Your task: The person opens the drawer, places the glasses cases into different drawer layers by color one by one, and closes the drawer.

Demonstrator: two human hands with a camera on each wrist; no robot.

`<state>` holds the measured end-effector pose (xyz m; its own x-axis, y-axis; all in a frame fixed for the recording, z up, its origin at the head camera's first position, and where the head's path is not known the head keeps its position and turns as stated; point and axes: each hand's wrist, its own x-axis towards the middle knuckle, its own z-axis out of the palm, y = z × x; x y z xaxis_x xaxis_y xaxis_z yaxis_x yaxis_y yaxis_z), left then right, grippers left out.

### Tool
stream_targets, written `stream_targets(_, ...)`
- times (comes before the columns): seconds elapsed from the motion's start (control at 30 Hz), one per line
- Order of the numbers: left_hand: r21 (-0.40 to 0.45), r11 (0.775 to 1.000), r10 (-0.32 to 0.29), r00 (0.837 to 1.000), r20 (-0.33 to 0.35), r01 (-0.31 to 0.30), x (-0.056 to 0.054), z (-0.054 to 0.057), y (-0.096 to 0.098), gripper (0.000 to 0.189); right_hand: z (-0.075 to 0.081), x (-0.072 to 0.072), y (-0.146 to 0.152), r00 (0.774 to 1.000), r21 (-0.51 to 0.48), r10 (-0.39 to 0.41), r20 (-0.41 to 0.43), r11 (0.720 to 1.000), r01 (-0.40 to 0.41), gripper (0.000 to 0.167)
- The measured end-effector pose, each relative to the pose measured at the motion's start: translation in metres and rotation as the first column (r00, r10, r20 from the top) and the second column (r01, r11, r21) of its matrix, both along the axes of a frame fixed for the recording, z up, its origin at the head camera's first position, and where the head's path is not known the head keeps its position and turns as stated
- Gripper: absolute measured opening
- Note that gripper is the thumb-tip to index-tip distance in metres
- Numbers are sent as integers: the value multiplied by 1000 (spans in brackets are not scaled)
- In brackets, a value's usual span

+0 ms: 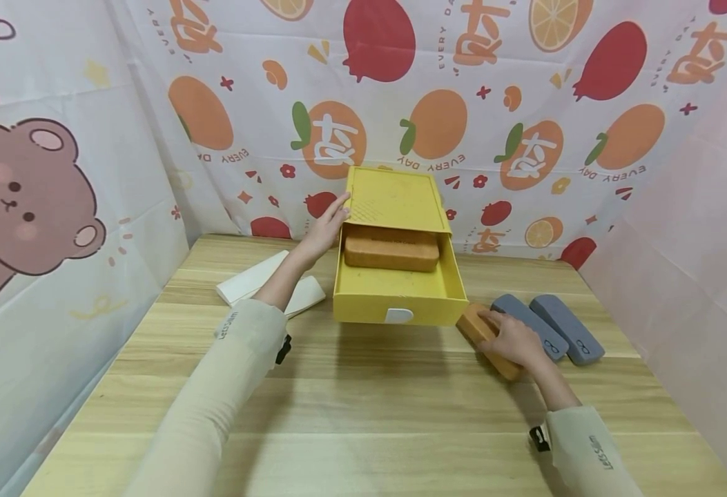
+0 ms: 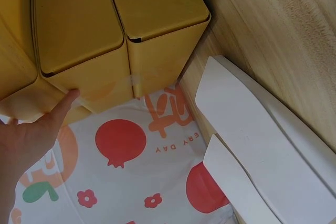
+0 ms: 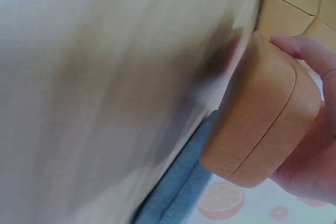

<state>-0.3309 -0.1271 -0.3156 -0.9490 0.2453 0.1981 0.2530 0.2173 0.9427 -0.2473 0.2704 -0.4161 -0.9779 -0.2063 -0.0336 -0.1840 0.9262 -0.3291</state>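
A yellow drawer box (image 1: 398,197) stands at the back middle, its top drawer (image 1: 363,309) pulled out. Inside that drawer lies a brown glasses case (image 1: 391,250). My left hand (image 1: 326,228) rests against the box's left side with extended fingers; in the left wrist view the thumb touches the yellow wall (image 2: 105,87). To the right of the drawer, my right hand (image 1: 514,339) grips a second brown glasses case (image 3: 262,114) between thumb and fingers. Beside it lie two grey-blue glasses cases (image 1: 527,323) (image 1: 567,330), each with a small glasses mark.
Two white cases (image 1: 251,277) (image 1: 306,295) lie on the wooden table (image 1: 363,414), left of the drawer box. A fruit-print cloth (image 1: 438,131) hangs behind the table, and more cloth hangs along both sides. The open drawer juts out toward me above the tabletop.
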Motion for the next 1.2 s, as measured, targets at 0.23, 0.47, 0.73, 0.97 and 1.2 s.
stream_targets(0.23,3,1000,1,1000,3,-1,0,0,0,53,17,3,-1,998,-63,-18,-53,998,14,68)
stream_targets(0.47,12,1000,-11,1000,-1,11,-1,1,1,54,40,6,-3,996,-95,-25,-89,995,17,65)
stream_targets(0.73,30,999,-19,1000,-4,20,-2,1,-1,53,72,6,-7,995,-121,-20,-101,993,8,66)
stream_targets(0.97,14,1000,-17,1000,-1,17,-1,0,-1,54,96,9,-9,994,-193,-23,-103,981,2,67)
stream_targets(1.2,14,1000,-9,1000,9,9,0,-2,0,54,119,10,-17,973,-198,53,-224,975,-99,62)
